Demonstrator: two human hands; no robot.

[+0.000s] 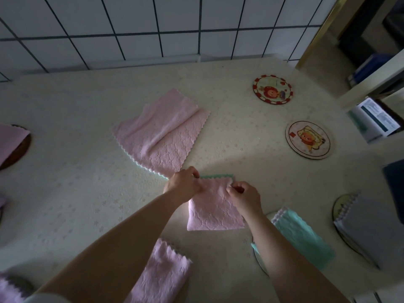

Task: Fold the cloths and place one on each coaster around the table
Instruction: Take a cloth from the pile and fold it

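A small pink cloth (215,209), folded over, lies on the table in front of me. My left hand (183,184) pinches its far left corner and my right hand (244,196) pinches its far right corner. A larger rumpled pink cloth (161,132) lies spread just beyond. Two round picture coasters (272,89) (308,139) sit bare at the right. A folded green cloth (302,237) rests on a coaster by my right forearm. A folded grey cloth (371,228) covers another coaster at the right edge. A folded pink cloth (162,274) lies near me.
A pink cloth (9,138) sits on a dark coaster at the left edge. The table (76,182) carries a pale patterned cover and stands against a tiled wall (153,25). A white box (376,119) and shelving stand beyond the right edge.
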